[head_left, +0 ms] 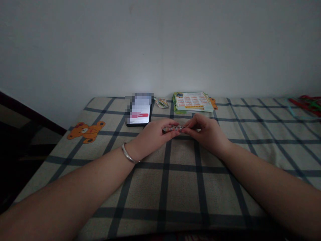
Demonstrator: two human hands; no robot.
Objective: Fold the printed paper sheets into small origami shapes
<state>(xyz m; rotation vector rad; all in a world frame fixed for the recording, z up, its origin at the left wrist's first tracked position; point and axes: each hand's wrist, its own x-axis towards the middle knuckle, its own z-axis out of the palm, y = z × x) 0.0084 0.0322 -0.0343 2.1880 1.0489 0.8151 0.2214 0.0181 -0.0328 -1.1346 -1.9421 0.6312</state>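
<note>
Between my two hands, low over the checked cloth, is a small folded piece of printed paper (172, 129). My left hand (157, 132), with a silver bangle at the wrist, pinches its left part between thumb and fingers. The thumb and fingertips of my right hand (203, 130) are closed on its right end. Just behind the hands lies a stack of printed sheets (192, 101), and a few small printed pieces (162, 103) sit to its left. My palms hide part of the held paper.
A lit phone (140, 112) lies at the left, near my left hand. The checked tablecloth (180, 187) has bear figures on it. Red and green stringy items (309, 105) lie at the far right. A pale wall (160, 47) rises behind the table.
</note>
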